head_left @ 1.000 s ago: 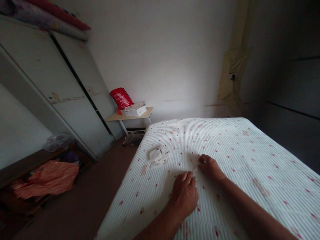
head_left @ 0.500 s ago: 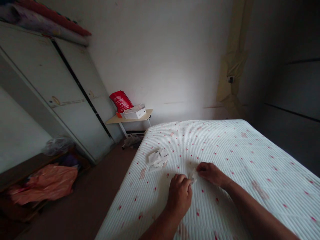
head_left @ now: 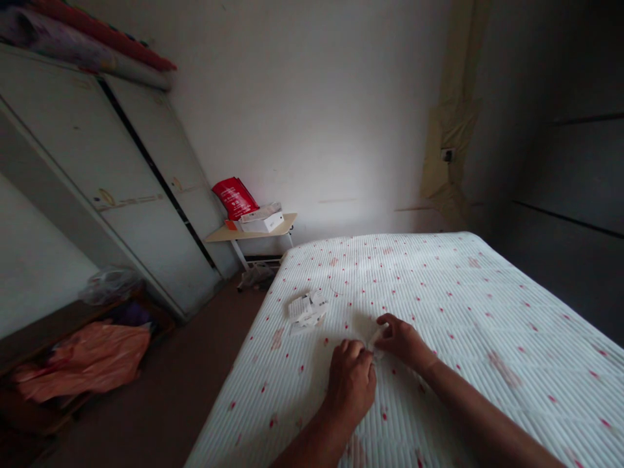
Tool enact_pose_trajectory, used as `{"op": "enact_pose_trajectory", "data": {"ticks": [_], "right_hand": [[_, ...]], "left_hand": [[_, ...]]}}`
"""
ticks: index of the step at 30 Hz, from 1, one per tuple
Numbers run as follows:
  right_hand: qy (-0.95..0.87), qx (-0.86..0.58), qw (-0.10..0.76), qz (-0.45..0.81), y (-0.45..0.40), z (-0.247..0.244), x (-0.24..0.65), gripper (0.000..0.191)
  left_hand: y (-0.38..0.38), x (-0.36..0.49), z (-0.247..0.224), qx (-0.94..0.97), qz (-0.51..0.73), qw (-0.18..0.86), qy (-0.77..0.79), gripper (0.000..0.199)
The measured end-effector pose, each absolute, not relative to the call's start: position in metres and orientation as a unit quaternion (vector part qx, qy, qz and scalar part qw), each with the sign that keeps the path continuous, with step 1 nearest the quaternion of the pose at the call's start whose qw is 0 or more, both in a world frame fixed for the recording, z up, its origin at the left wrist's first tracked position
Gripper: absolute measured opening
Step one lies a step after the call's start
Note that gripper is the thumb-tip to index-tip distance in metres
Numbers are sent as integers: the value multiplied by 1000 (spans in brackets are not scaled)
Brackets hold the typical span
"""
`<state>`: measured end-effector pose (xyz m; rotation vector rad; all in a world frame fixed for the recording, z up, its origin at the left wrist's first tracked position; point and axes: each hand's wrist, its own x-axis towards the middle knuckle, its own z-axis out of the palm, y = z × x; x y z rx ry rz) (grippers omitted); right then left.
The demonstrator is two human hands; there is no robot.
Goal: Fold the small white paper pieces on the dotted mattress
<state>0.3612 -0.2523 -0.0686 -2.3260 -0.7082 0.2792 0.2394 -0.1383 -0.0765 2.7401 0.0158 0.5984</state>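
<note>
Low over the bed, my left hand [head_left: 350, 378] is closed, its thumb and fingertips gripping one side of a small whitish, see-through crumpled wrapper [head_left: 377, 339]. My right hand [head_left: 403, 343] meets the wrapper from the other side, thumb against it and index finger bent over the top. The fingers cover much of the wrapper, and anything inside it cannot be made out. A little beyond and left of my hands, a crumpled white printed paper [head_left: 308, 311] lies on the quilted bed cover [head_left: 429, 286] with red flecks.
A small table [head_left: 219, 235] by the wall carries a red bag [head_left: 235, 197] and a white box [head_left: 263, 223]. A grey cupboard [head_left: 141, 162] stands at the left, with rolled mats [head_left: 112, 49] on top. Orange plastic [head_left: 92, 361] lies on a low shelf.
My right hand has moved slightly left, closer to my left hand, and its thumb and index finger have shifted on the wrapper. My left hand stays nearly in place.
</note>
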Motion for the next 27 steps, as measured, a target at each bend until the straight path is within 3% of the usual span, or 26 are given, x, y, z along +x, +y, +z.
{"op": "enact_pose_trajectory", "data": {"ticks": [12, 27], "right_hand": [[-319, -922, 210, 62, -247, -53, 350, 24], [-331, -924, 170, 85, -249, -49, 359, 20]], "left_hand": [[-140, 239, -79, 967, 200, 157, 14, 17], [-143, 237, -74, 967, 222, 121, 2, 19]]}}
